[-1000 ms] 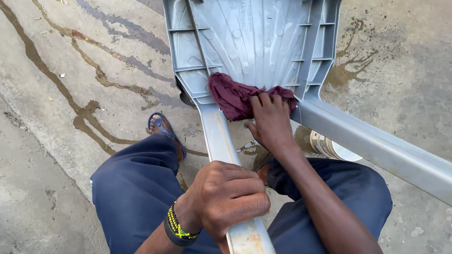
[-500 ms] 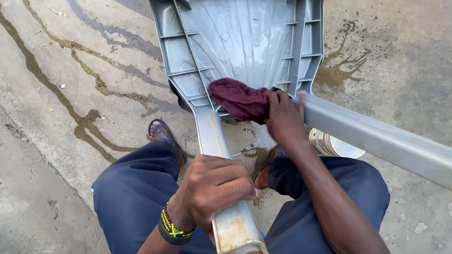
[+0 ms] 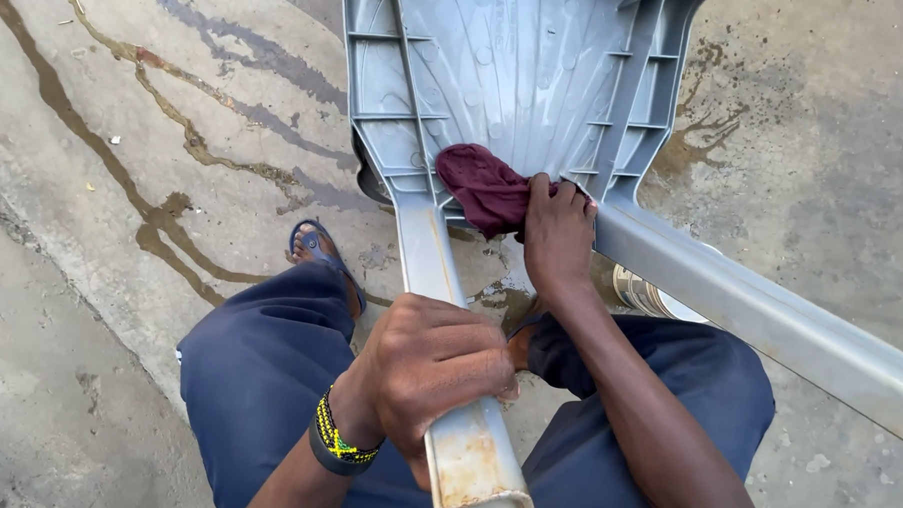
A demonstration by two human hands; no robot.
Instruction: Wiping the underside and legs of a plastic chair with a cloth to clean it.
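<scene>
Nearest the camera, the left hand is clenched around one grey chair leg, fingers wrapped over the top of it near its rust-stained end. A dark wristband with yellow and green beads sits on that wrist. Below and to either side are the person's knees in dark blue trousers, bent in a squat over the concrete floor.

A little farther out, the right hand presses flat on a maroon cloth, fingers spread over its lower edge and pinning it against the underside of the chair seat, just where the second leg joins the frame. The cloth is bunched, lying between the two legs.

A foot in a blue sandal rests on the floor left of the held leg. Behind the right forearm, part of a round container shows beneath the second leg.

Farthest off, the overturned grey plastic chair shows its ribbed underside, dotted with water drops. Brown wet streaks run across the concrete to the left, and a damp stain lies to the right of the seat.
</scene>
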